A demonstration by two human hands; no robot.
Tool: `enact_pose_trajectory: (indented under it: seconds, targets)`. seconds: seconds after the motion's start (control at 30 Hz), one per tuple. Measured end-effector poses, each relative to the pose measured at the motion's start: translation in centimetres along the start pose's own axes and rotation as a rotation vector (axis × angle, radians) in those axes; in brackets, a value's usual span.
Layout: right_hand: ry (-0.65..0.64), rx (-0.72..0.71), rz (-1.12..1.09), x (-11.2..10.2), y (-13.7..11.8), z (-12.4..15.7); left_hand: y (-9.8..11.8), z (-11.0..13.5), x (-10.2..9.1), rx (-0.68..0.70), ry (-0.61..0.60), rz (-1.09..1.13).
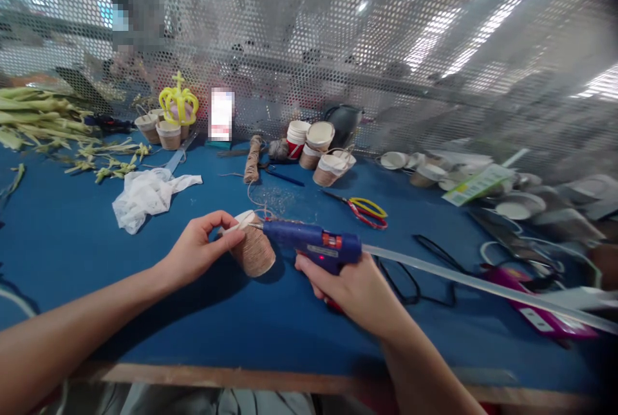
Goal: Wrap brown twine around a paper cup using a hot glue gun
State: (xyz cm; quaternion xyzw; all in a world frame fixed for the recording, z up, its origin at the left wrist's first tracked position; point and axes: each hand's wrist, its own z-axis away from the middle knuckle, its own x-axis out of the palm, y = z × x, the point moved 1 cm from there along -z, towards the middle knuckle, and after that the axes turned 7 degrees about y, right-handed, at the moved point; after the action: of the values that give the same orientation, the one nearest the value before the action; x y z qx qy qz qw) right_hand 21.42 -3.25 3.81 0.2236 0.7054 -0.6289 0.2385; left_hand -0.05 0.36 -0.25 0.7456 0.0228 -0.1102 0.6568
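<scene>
A perforated metal screen rises behind the back edge of a blue desk, whose front edge is wooden. The left hand pinches the pale rim of one tilted cup between thumb and fingers, a little left of the desk's middle and nearer the front edge than the back. The right hand is closed around the grip of one blue glue gun; its nozzle is at the rim, though whether it touches cannot be told.

The cup's visible side is covered in brown twine, so that part looks done; the rim shows pale and seems the part left, with gluing apparently in hand.

Counted out, there is one spool of twine towards the back edge, one pair of scissors with a yellow and a red handle right of centre, one white cloth left of the cup, and one yellow crown near the back left corner, above at least two cups. One red-and-white cup stands mid-back beside at least two brown cups. The pile towards the right edge is too blurred to count.
</scene>
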Motion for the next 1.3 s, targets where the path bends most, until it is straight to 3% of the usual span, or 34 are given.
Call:
enact_pose_trajectory:
  seconds: [0.5,0.83,1.13,1.3]
  targets:
    - [0.002,-0.057,0.056,0.3,-0.6,0.0,0.4,0.3,0.1,0.047,-0.084,-0.054]
    - [-0.033,-0.404,0.114,-0.3,0.5,-0.1,0.6,0.1,0.0,0.071,-0.079,-0.060]
    - [0.017,-0.294,0.168,0.4,0.7,0.5,0.7,0.2,0.0,0.076,-0.072,-0.075]
    - [0.023,-0.309,0.143,-0.1,0.1,0.3,0.6,0.2,-0.1,0.097,-0.075,-0.107]
